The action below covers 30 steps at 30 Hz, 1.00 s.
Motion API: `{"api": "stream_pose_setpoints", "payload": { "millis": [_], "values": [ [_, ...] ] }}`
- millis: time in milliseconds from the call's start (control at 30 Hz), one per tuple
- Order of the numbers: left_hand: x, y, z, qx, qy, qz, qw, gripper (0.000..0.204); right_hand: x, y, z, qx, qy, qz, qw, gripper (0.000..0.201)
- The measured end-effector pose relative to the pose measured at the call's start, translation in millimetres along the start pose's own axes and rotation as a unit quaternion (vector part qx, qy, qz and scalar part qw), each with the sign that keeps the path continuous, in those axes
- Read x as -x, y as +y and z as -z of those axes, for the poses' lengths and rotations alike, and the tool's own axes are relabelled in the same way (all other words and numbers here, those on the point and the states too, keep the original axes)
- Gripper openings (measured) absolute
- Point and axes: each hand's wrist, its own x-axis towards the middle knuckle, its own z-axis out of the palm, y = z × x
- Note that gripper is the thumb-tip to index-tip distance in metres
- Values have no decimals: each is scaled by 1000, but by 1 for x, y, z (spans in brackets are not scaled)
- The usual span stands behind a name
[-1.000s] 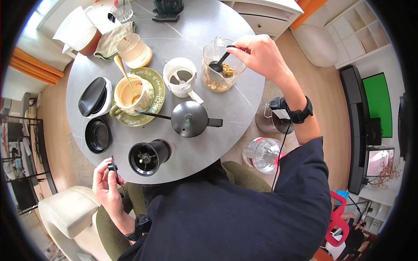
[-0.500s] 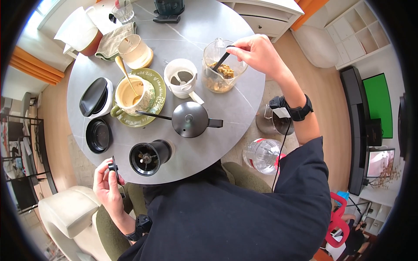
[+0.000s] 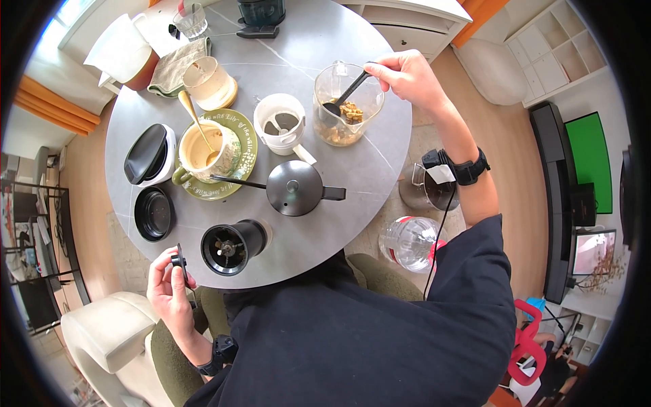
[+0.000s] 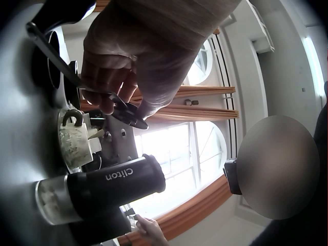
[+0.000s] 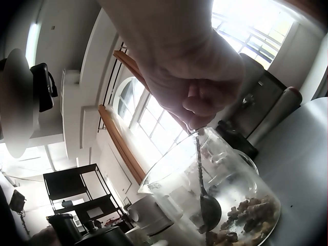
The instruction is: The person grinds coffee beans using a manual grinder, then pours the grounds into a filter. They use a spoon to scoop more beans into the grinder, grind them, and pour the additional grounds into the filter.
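Note:
My right hand (image 3: 415, 80) pinches the end of a long-handled black spoon (image 3: 352, 90). The spoon slants down into a clear glass jug (image 3: 323, 85), its bowl beside brown, walnut-like pieces (image 5: 251, 218). Low at the table's near left edge, my left hand (image 3: 171, 290) holds a black crank lid (image 3: 180, 260) between thumb and fingers; in the left wrist view its metal arm (image 4: 57, 57) sticks out past the hand. Just right of it, a black hand grinder (image 3: 239, 245) stands uncovered on the table, metal parts showing inside. Pale chunks show in its clear base (image 4: 54, 200).
A black gooseneck kettle (image 3: 295, 188), a white dripper (image 3: 280, 122) and a cup (image 3: 224, 152) with a gold spoon on a green saucer (image 3: 245, 136) fill mid-table. Left are a lidded white container (image 3: 150, 154) and a black dish (image 3: 154, 213). A water bottle (image 3: 409, 243) stands below the right edge.
My right hand has risen slightly and shifted right, tilting the spoon's handle; the spoon's bowl dipped among the pieces, then came back into sight at the left. The left hand stays nearly still.

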Motion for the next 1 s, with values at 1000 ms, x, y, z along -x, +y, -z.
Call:
{"api": "stream_pose_setpoints", "payload": {
  "millis": [1000],
  "values": [
    [0,22,-5,69,-46,-7,996,21,72,-119,-19,-264,-17,105,958,18]
  ]
}}
